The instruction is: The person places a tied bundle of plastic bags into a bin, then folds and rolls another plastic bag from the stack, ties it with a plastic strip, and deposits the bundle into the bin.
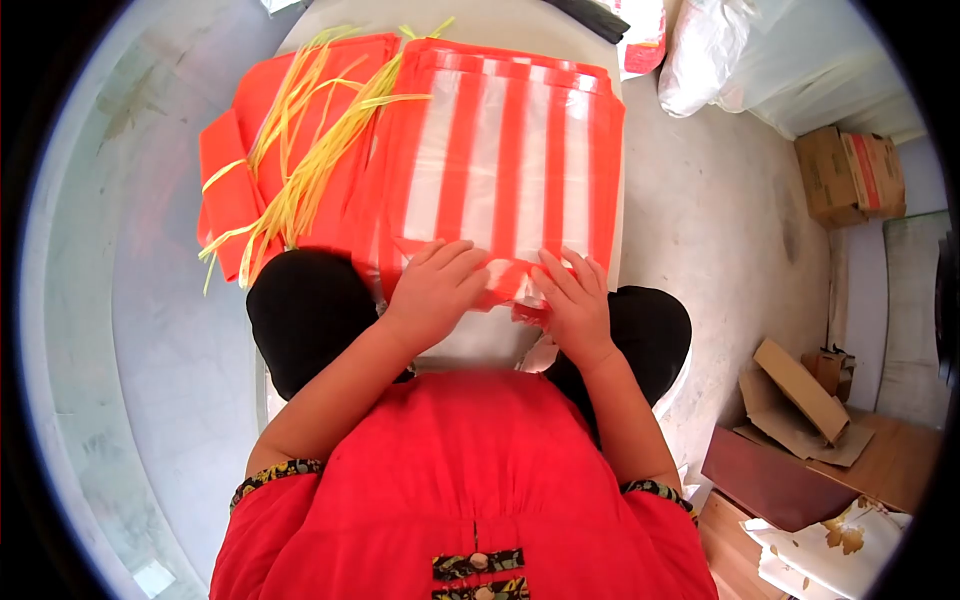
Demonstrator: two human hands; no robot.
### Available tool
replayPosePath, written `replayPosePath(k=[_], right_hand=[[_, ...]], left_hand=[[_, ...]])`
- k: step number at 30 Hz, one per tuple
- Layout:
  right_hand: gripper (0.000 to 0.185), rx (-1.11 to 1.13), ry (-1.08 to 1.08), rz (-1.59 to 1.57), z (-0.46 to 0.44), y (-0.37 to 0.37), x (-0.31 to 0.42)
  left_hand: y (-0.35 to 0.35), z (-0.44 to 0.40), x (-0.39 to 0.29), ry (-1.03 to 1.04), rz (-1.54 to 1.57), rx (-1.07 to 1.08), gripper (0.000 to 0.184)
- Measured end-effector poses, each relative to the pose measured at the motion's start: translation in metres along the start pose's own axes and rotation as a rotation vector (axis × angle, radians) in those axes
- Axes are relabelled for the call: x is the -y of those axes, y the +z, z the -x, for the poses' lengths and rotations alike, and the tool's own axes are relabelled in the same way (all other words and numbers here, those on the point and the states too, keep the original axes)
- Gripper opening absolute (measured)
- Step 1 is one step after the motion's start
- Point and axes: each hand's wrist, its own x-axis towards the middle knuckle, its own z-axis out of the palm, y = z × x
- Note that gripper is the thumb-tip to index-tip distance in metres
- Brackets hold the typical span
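A stack of red-and-clear striped plastic bags (510, 150) lies flat in front of me. At its near edge the plastic is creased and gathered. My left hand (437, 288) has its fingers curled over the left part of that edge. On the right part, my right hand (575, 303) grips the plastic, its fingers bent. Both thumbs are mostly hidden. Left of the stack lie folded red plastic bags (300, 110), with yellow plastic ties (318, 165) strewn across them. One yellow strip wraps a small folded red bundle (228, 172).
The bags rest on a pale bench (480, 345) between my knees. To the right, a cardboard box (850, 175) stands by the wall, and an opened carton (800, 405) lies on a brown wooden surface (780, 480). White plastic sacks (705, 50) are at the upper right.
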Motion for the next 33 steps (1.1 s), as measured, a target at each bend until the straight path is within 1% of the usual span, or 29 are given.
replayPosePath(k=[2, 5, 8, 11, 14, 19, 20, 23, 26, 29, 33], right_hand=[[0.05, 0.045, -0.024, -0.017, -0.003, 0.005, -0.008], [0.051, 0.053, -0.047, 0.081, 0.0, 0.01, -0.016], [0.047, -0.024, -0.04, 0.118, 0.002, 0.003, -0.008], [0.041, -0.015, -0.063, 0.008, -0.002, -0.004, -0.003], [0.043, 0.022, 0.009, -0.075, -0.009, 0.001, -0.011], [0.046, 0.05, 0.05, -0.101, -0.014, -0.003, -0.009], [0.047, 0.055, 0.05, -0.099, -0.014, -0.003, -0.008], [0.048, 0.058, -0.024, -0.074, -0.01, -0.007, -0.003], [0.047, 0.049, 0.013, -0.182, -0.014, -0.014, 0.013], [0.041, 0.014, 0.134, -0.25, -0.022, -0.016, 0.026], [0.036, 0.024, 0.285, -0.331, -0.023, 0.008, 0.026]], left_hand=[[0.0, -0.001, 0.001, 0.023, -0.023, 0.014, 0.022], [-0.001, -0.002, 0.0, -0.001, -0.002, 0.032, 0.024], [0.0, 0.002, 0.001, -0.052, 0.044, 0.042, 0.027], [0.006, 0.005, 0.004, -0.067, 0.075, 0.017, 0.03], [0.0, -0.002, -0.002, -0.068, 0.083, 0.013, 0.033], [-0.005, -0.01, -0.008, -0.007, 0.031, 0.078, 0.043], [-0.003, -0.009, -0.007, -0.006, 0.027, 0.058, 0.044], [0.005, -0.004, -0.003, -0.026, 0.041, 0.021, 0.045], [0.008, -0.003, -0.002, -0.063, 0.076, 0.022, 0.044], [0.011, -0.002, -0.002, -0.06, 0.069, 0.023, 0.045], [0.006, -0.004, -0.005, -0.06, 0.086, 0.022, 0.047]])
